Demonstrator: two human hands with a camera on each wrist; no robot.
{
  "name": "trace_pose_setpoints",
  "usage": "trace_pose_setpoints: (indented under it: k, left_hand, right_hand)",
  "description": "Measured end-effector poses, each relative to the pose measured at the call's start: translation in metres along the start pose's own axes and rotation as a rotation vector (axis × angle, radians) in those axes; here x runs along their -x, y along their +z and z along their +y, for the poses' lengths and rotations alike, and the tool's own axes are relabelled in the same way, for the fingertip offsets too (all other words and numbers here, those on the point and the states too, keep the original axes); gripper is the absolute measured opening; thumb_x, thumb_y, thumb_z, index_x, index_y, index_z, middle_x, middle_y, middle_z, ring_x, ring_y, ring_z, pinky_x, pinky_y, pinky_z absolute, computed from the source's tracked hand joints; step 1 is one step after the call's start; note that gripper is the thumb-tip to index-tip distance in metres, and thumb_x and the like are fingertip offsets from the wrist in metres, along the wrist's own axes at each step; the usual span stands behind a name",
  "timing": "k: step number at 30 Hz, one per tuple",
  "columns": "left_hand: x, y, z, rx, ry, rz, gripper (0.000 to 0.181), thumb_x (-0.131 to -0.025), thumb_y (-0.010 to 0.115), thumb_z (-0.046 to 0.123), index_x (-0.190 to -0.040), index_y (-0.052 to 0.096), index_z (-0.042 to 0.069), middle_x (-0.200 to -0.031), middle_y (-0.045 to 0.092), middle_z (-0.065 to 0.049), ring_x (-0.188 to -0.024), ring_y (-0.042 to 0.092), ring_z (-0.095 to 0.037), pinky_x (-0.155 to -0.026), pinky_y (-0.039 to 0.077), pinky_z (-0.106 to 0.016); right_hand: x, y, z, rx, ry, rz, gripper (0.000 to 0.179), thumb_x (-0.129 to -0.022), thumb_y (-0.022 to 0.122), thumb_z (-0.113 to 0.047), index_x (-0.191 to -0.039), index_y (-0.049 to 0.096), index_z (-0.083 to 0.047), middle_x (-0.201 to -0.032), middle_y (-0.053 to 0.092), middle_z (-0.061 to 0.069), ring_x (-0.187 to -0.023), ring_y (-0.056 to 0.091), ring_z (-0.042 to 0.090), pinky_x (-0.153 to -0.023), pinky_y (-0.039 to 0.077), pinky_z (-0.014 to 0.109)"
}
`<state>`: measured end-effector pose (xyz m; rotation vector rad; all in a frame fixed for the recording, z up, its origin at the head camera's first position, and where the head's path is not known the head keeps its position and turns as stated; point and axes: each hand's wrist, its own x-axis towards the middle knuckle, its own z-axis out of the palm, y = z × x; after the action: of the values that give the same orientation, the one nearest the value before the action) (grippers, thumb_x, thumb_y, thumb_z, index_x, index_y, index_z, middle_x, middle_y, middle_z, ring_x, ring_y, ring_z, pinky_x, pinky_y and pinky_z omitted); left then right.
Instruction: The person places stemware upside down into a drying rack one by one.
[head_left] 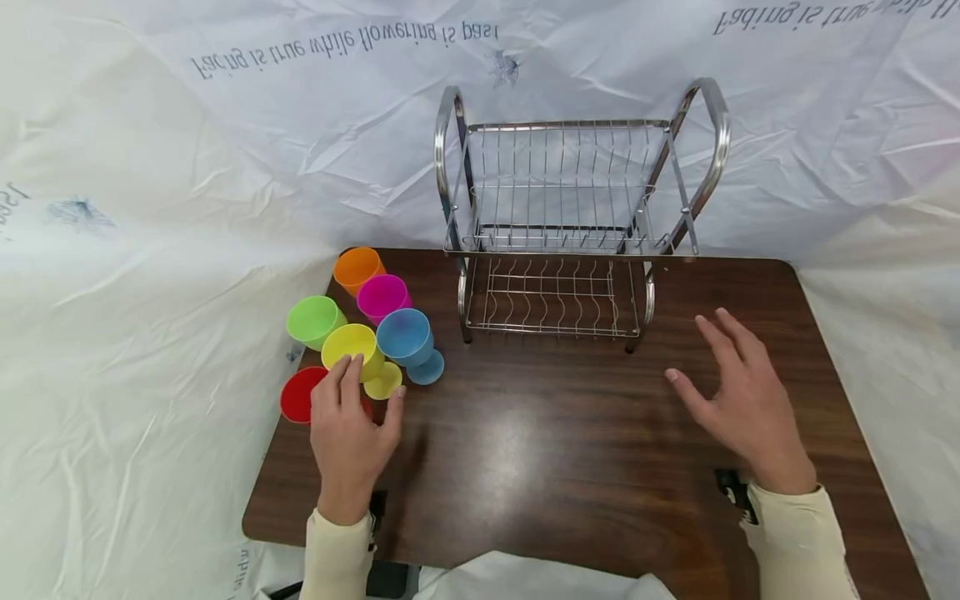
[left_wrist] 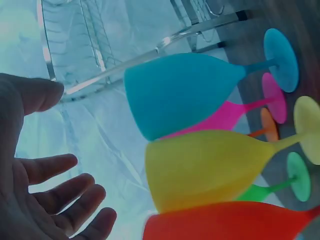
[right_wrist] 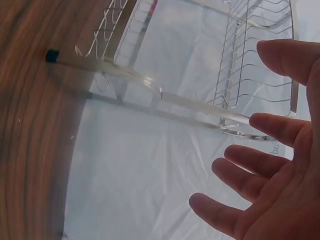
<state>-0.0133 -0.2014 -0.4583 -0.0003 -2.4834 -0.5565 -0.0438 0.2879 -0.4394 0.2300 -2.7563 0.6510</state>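
Several plastic goblets stand in a cluster at the table's left: orange (head_left: 358, 268), pink (head_left: 382, 296), light green (head_left: 313, 321), yellow (head_left: 348, 343), blue (head_left: 405, 337) and red (head_left: 300, 396). My left hand (head_left: 349, 437) hovers over the near side of the cluster, covering part of the red goblet. Its fingers are spread and hold nothing; in the left wrist view the yellow goblet (left_wrist: 207, 167) is apart from the fingertips. Over the table's right side, my right hand (head_left: 746, 404) is held with loosely spread fingers and nothing in it.
A two-tier metal dish rack (head_left: 555, 250) stands at the back middle of the brown wooden table (head_left: 570, 450), between the hands. White printed sheeting (head_left: 225, 150) hangs behind and beside the table.
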Motion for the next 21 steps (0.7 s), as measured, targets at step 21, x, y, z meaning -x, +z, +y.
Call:
trace_pose_setpoints:
  k: [21]
  left_hand:
    - [0.042, 0.007, -0.015, 0.169, -0.342, 0.530, 0.071, -0.077, 0.090, 0.023, -0.139, 0.061, 0.006, -0.140, 0.061, -0.021, -0.133, 0.052, -0.021, -0.104, 0.052, -0.028]
  right_hand:
    - [0.010, 0.030, -0.027, -0.320, 0.002, 0.007, 0.078, -0.085, 0.088, -0.013, -0.155, 0.054, -0.014, -0.159, 0.051, 0.015, -0.141, 0.051, 0.040, -0.113, 0.046, 0.042]
